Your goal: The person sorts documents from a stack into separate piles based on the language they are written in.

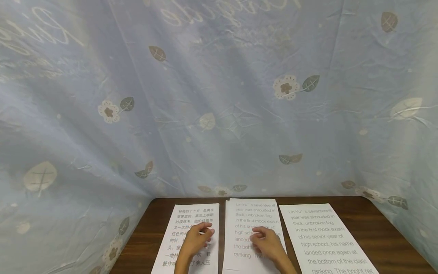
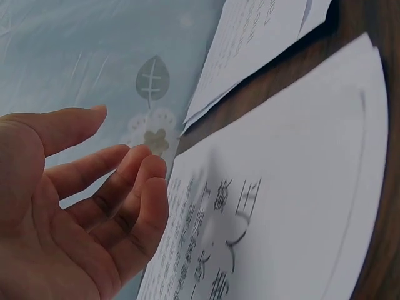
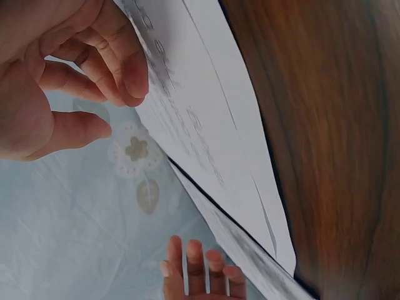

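Observation:
My left hand [image 1: 196,240] is over a stack of white paper [image 1: 171,249] printed with large Chinese characters. In the left wrist view its fingers [image 2: 140,212] are loosely bent, with nothing between them and the thumb. My right hand [image 1: 269,243] is over the middle stack of paper [image 1: 236,264], printed with English text; its fingers [image 3: 131,75] curve loosely and hold nothing. Sheet edges show a little out of line in that stack. To the right lie more white sheets [image 1: 325,236] with English text. Whether either hand touches the paper is hard to tell.
All the paper lies side by side on a dark brown wooden table [image 1: 373,228] with rounded far corners. A pale blue cloth [image 1: 239,140] with leaf and flower prints hangs behind the table and along its sides.

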Tool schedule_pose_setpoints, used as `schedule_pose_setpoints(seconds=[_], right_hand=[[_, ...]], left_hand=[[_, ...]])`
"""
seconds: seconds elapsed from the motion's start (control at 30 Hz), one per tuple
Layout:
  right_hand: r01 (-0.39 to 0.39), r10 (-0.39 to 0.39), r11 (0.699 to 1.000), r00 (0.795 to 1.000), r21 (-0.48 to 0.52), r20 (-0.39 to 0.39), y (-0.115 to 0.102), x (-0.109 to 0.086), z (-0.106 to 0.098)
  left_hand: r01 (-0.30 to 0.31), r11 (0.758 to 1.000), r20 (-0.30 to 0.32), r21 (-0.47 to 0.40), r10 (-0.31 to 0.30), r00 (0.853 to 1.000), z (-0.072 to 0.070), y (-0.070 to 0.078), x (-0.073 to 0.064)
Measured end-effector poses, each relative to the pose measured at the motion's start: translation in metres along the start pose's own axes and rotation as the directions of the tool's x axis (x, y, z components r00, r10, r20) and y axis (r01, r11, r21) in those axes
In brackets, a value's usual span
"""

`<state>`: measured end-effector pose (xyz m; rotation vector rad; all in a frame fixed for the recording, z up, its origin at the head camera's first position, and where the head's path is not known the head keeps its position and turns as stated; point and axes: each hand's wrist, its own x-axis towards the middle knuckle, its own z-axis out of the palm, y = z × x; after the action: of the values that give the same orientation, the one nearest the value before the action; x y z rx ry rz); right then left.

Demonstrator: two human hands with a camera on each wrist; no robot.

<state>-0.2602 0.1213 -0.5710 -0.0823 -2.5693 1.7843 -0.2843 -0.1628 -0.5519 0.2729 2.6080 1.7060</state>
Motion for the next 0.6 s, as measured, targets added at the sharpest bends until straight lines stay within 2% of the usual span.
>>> schedule_pose_setpoints(seconds=[0.13,0.5,0.6], right_hand=[[-0.023,0.022,0.999,0.999,-0.022,-0.035,0.004,0.001,-0.01],[-0.069,0.068,0.997,0.996,-0.03,-0.062,0.012,0.001,-0.037],[-0.084,0.082,0.996,0.994,-0.024,-0.069,0.013,0.0,-0.043]], left_hand=[[0.026,1.0,0.005,-0.002,-0.026,1.0,0.008,0.002,0.002],[0.044,0.998,0.043,-0.033,-0.043,0.998,0.029,0.01,0.007],[0.033,0.999,0.048,-0.041,-0.031,0.998,0.035,0.011,0.008]])
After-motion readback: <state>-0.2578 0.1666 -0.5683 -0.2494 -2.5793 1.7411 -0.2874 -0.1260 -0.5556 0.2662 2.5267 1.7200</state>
